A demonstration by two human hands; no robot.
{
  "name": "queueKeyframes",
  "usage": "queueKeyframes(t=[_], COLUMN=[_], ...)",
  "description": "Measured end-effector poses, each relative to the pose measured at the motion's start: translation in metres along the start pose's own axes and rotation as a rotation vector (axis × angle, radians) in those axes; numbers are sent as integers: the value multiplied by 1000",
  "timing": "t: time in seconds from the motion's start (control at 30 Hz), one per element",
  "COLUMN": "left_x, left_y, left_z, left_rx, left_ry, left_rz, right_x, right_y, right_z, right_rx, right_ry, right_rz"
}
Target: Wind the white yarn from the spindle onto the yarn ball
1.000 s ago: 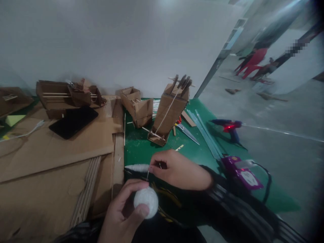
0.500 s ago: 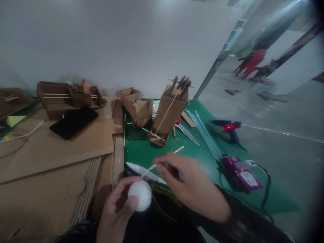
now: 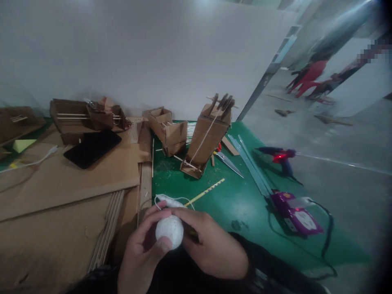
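Observation:
My left hand (image 3: 142,247) is closed around a ball of white string (image 3: 173,230), thumb on the near side. Against the ball's right and far side rests my right hand (image 3: 210,243), fingers bent in, tips partly hidden. A loose strand of white string (image 3: 157,199) curves out by my fingertips and loops past a white wound bundle (image 3: 170,201) just beyond. A yellow patterned pencil-like stick (image 3: 208,191) lies on the green table behind my right hand.
Cardboard models (image 3: 208,136) with sticks stand against the wall. Scissors (image 3: 228,162), clear glue sticks (image 3: 249,163), a glue gun (image 3: 280,157) and a purple power strip (image 3: 295,214) lie right. Cardboard sheets (image 3: 101,175) and a black phone (image 3: 93,148) lie left.
My right hand has come left and down from the stretched strand to the ball. The strand now hangs in a loose loop, and more of the patterned stick shows.

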State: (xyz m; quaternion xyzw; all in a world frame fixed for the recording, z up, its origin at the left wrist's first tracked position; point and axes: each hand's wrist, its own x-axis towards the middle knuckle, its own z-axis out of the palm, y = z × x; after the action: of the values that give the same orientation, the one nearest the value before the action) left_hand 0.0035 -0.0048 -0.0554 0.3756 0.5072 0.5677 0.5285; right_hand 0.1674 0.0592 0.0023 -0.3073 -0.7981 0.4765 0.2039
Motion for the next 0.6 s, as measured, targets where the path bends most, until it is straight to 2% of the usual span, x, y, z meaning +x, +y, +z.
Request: queueKeyframes(t=[0.07, 0.17, 0.33, 0.47, 0.6], left_x=[1, 1, -2, -4, -4], left_y=[4, 10, 17, 22, 25], left_z=[-4, -8, -10, -13, -17], left_rx=[115, 271, 356, 263, 52], left_ry=[-33, -8, -22, -44, -75], left_rz=[38, 119, 130, 29, -112], right_x=[1, 0, -3, -4, -3], right_y=[1, 3, 8, 9, 9], right_z=[0, 1, 8, 11, 10], right_rx=[29, 86, 204, 426, 635], right_ry=[16, 86, 151, 221, 217], right_rz=[54, 74, 91, 126, 141])
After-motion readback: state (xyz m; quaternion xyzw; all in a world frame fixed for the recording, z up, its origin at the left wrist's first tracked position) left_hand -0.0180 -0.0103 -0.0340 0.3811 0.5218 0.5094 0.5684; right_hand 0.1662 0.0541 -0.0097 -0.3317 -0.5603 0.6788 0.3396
